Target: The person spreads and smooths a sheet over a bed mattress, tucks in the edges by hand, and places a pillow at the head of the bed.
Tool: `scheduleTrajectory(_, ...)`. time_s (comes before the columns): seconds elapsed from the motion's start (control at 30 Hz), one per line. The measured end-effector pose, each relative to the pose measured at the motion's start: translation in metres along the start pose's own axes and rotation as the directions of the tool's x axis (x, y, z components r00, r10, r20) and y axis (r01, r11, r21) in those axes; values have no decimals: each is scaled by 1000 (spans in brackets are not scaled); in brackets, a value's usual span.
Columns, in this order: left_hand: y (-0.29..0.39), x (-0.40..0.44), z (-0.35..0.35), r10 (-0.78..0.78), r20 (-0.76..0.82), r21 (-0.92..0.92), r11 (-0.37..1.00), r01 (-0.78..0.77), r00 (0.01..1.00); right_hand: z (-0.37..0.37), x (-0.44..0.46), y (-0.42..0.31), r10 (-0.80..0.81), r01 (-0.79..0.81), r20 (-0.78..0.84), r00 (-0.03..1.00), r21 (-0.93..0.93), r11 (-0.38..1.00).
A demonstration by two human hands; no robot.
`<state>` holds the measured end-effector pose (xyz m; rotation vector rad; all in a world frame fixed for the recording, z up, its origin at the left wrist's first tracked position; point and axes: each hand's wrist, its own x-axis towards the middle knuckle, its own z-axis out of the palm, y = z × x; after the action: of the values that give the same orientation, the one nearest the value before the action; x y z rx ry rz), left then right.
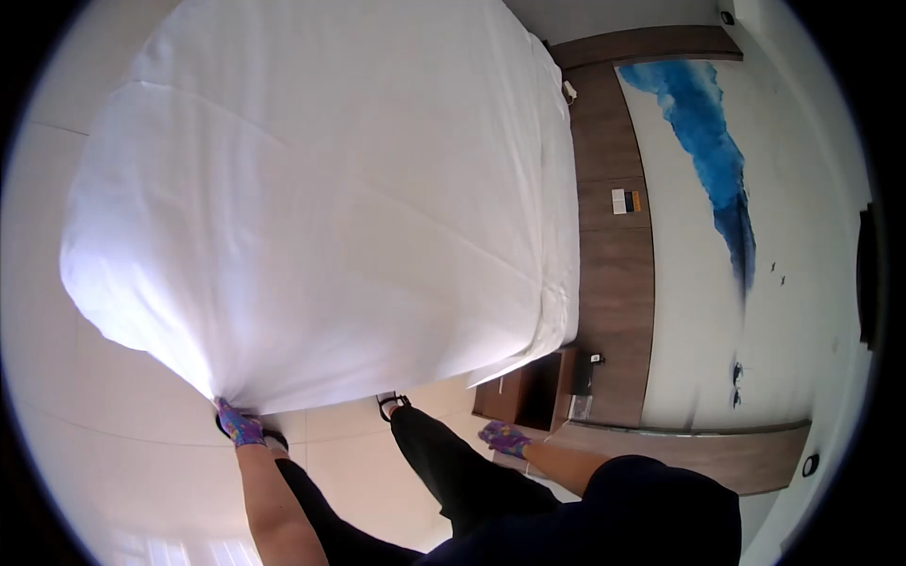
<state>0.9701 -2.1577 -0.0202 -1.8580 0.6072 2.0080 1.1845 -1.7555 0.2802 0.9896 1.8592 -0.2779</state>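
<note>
The gloved left hand (243,430) has its fingers closed on a gathered edge of the white sheet (349,217), spread beside the headboard (615,274) — its far side cut off. That hand partly hides a shoe (276,441). The gloved right hand (505,440), fingers loosely extended, holds nothing — near the nightstand (498,396). Print on the card (620,201) is illegible.
</note>
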Motion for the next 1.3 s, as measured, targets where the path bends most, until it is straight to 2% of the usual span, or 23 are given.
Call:
scheduleTrajectory(0.07,-17,43,-39,8,214,-111,994,16,977,-29,-40,-79,102,-108,66,993,99,989)
scheduleTrajectory(0.1,-21,15,-47,-1,256,-125,992,34,967,-24,-37,-76,-176,173,-45,983,-51,984)
scheduleTrajectory(0.13,-24,8,-71,-78,486,-241,946,219,870,-15,-31,-80,-12,27,-41,999,376,926)
scheduleTrajectory(0.17,-28,2,-98,-149,684,-257,867,427,714,-12,-27,-110,39,-51,33,999,541,839)
scheduleTrajectory(0.2,-29,-24,-91,-150,466,-248,924,292,872,-10,-30,-150,99,-155,120,988,678,718)
scheduleTrajectory(0.27,-9,-103,-67,-183,345,-230,935,272,921,7,-23,-212,-61,-226,312,948,798,558)
scheduleTrajectory(0.33,-4,-126,-75,-176,445,-278,905,323,878,38,-27,-279,-213,-426,519,827,828,363)
scheduleTrajectory(0.37,5,-149,-73,-204,521,-212,910,357,829,60,-21,-302,-170,-610,663,729,742,278)
scheduleTrajectory(0.4,16,-171,-74,-246,590,-129,912,390,769,78,-34,-329,-168,-630,693,701,712,310)
scheduleTrajectory(0.47,25,-183,-67,-268,643,-121,890,440,718,96,-48,-385,-569,-583,447,690,809,-72)
scheduleTrajectory(0.5,41,-205,-42,-226,661,-151,894,422,715,83,-53,-386,-568,-614,481,668,788,-55)
scheduleTrajectory(0.57,71,-189,-27,-211,707,-141,893,427,675,96,-37,-389,-336,-668,615,714,741,-64)
scheduleTrajectory(0.67,115,-158,18,-193,707,-40,950,311,680,82,-29,-354,-380,-676,645,663,734,66)
scheduleTrajectory(0.73,157,-142,36,-114,465,-131,972,196,878,75,-27,-342,-295,-674,663,688,734,80)
scheduleTrajectory(0.8,208,-108,11,18,607,-423,853,304,795,80,-29,-361,-214,-659,658,722,748,76)
scheduleTrajectory(0.87,247,-114,-23,118,531,-528,820,219,839,81,-34,-382,-57,-641,639,767,758,-119)
scheduleTrajectory(0.9,269,-128,-40,109,528,-469,864,182,842,83,-39,-391,-183,-613,585,790,757,-229)
scheduleTrajectory(0.97,290,-137,-69,61,533,-369,914,166,844,82,-87,-452,-255,-577,521,815,771,-269)
scheduleTrajectory(1.03,304,-155,-94,-78,496,-319,910,265,865,110,-124,-504,-305,-534,449,840,784,-317)
scheduleTrajectory(1.1,316,-171,-105,-172,526,-269,895,355,833,150,-141,-551,-519,-545,352,779,789,-282)
scheduleTrajectory(1.2,339,-194,-100,-229,637,-163,893,419,736,185,-157,-604,-522,-473,251,815,808,-351)
scheduleTrajectory(1.27,345,-211,-86,-266,496,-171,903,394,826,170,-184,-615,-580,-442,171,796,820,-365)
scheduleTrajectory(1.3,347,-196,-94,-252,588,-193,879,436,768,165,-190,-617,-554,-554,279,785,716,-425)
